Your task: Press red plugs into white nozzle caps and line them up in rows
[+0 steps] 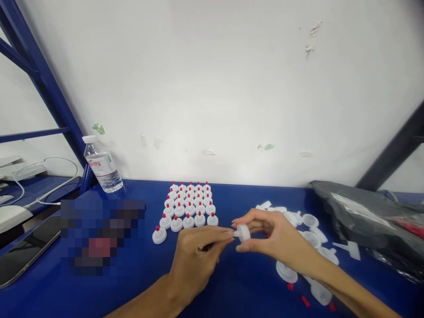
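In right hand, round, seemingly plastic cap

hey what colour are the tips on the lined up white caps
The tips are red, seen best in the head view.

1. We see an ungloved left hand, with slim fingers and a narrow wrist.
2. Our left forearm is bare and slender as far as it shows.
3. Our right hand is ungloved too; its thumbnail is too small to judge for polish.
4. Our right forearm is bare, tapering wristward.
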`<state>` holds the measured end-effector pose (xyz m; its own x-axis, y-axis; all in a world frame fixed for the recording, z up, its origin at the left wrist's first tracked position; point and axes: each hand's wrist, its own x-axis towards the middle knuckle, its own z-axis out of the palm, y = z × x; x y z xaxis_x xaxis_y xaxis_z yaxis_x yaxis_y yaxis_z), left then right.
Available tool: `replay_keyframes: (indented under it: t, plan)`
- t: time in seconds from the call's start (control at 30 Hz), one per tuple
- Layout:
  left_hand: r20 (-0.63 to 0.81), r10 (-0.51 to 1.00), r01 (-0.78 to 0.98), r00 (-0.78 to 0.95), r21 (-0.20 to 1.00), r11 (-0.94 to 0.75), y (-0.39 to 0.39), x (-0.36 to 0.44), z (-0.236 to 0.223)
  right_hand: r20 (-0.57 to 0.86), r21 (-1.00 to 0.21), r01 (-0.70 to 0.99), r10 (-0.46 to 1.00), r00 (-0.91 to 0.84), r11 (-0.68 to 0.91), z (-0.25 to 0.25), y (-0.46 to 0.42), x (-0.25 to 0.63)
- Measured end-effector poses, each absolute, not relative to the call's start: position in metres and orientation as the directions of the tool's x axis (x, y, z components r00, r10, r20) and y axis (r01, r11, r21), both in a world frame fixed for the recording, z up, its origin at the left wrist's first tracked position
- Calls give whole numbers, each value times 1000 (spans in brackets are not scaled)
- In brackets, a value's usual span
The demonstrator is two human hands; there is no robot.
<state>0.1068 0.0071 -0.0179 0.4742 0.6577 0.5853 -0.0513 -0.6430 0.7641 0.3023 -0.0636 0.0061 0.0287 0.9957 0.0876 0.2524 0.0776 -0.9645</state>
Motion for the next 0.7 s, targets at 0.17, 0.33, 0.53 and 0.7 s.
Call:
replay_keyframes:
  t: [0.17, 0.33, 0.53, 0.7]
  plan:
    - [662, 562, -41, 496, 664, -746, 6, 104, -15, 42, -976, 214, 999, -4, 42, 9, -66, 300]
    - [640, 581, -37, 503, 688, -725, 5, 105, -15, -12, -974, 227, 1000, -20, -7, 14, -68, 301]
    - [574, 669, -23, 472, 767, -642, -2, 107, -7, -10, -993, 118, 998, -56, -4, 20, -68, 301]
    - [488, 699, 229, 523, 709, -667, 2, 88, 38, 116, -986, 106, 989, -90, 125, 25, -70, 298]
